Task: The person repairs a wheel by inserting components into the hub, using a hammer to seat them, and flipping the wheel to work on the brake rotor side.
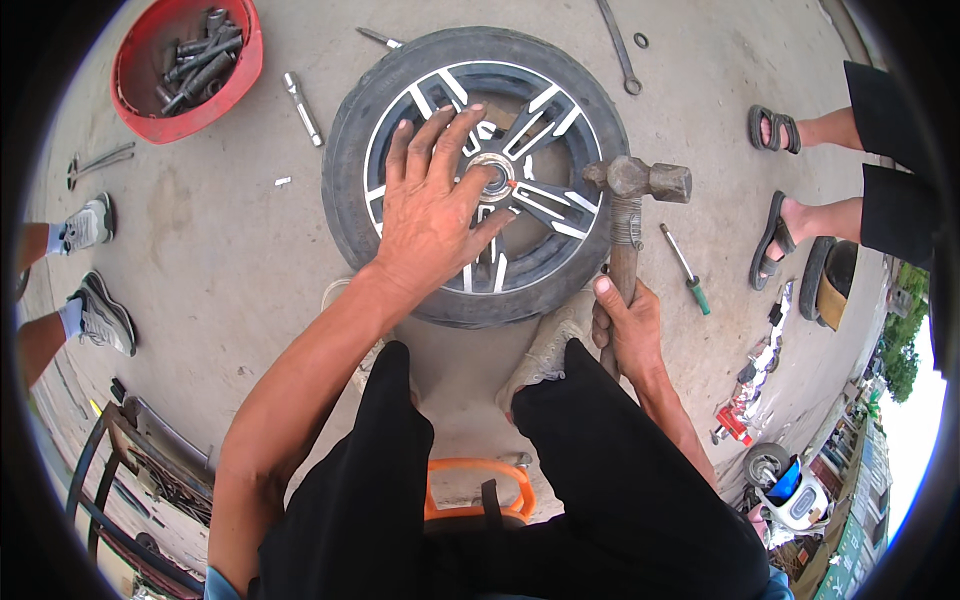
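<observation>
A wheel with a black tyre (352,150) and a black-and-silver spoked rim lies flat on the ground between my feet. My left hand (430,205) is spread over the rim, its fingers apart beside the hub (493,178). A round part sits in the hub's centre, with a small red-orange mark at its edge. My right hand (632,330) is wrapped round the wooden handle of a hammer (650,180), which stands upright at the tyre's right side. Wire is wound round the handle below its worn steel head.
A red bowl (255,75) of sockets stands far left, near a socket extension (302,108). A wrench (622,55), a ring (640,40) and a green-handled screwdriver (686,270) lie rightward. Other people's feet (95,220) (775,130) flank both sides. An orange stool (480,465) is below me.
</observation>
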### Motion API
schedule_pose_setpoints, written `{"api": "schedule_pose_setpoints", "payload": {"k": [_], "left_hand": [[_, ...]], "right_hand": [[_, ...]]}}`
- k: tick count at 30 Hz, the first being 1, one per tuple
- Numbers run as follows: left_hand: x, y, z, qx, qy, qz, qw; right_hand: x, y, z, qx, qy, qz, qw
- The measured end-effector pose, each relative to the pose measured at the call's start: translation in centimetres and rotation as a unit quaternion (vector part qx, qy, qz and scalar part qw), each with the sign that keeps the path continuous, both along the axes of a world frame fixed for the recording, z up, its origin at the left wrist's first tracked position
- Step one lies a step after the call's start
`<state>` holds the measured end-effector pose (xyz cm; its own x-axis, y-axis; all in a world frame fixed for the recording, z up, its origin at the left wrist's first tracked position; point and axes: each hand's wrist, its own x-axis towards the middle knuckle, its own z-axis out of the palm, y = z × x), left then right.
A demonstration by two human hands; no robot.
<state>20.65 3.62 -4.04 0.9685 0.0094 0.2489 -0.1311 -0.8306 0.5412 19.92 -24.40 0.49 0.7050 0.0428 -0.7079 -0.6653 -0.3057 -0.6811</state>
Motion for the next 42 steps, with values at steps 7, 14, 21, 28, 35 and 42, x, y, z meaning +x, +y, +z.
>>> {"api": "schedule_pose_setpoints", "payload": {"k": [7,14,21,28,35,42], "left_hand": [[2.4,-1.2,-0.6,0.015,-0.013,-0.005,1.0],[2.5,-1.8,-0.9,0.025,-0.018,0.006,0.999],[1.4,-1.3,0.0,0.032,0.004,0.02,0.999],[-0.2,-0.9,-0.7,0.064,0.022,-0.011,0.998],[-0.6,0.6,-1.2,0.006,0.044,-0.04,0.998],[-1.2,1.2,-0.8,-0.076,0.068,-0.015,0.995]], "right_hand": [[-0.8,-0.4,-0.9,-0.019,0.006,0.022,1.0],[-0.5,-0.2,-1.3,-0.021,0.008,0.033,0.999],[-0.1,-0.2,-1.1,-0.019,0.007,0.042,0.999],[0.5,-0.1,-0.8,-0.032,0.005,0.059,0.998],[1.7,-2.4,3.7,0.095,0.05,0.147,0.983],[1.4,0.4,3.4,-0.119,-0.117,0.201,0.965]]}}
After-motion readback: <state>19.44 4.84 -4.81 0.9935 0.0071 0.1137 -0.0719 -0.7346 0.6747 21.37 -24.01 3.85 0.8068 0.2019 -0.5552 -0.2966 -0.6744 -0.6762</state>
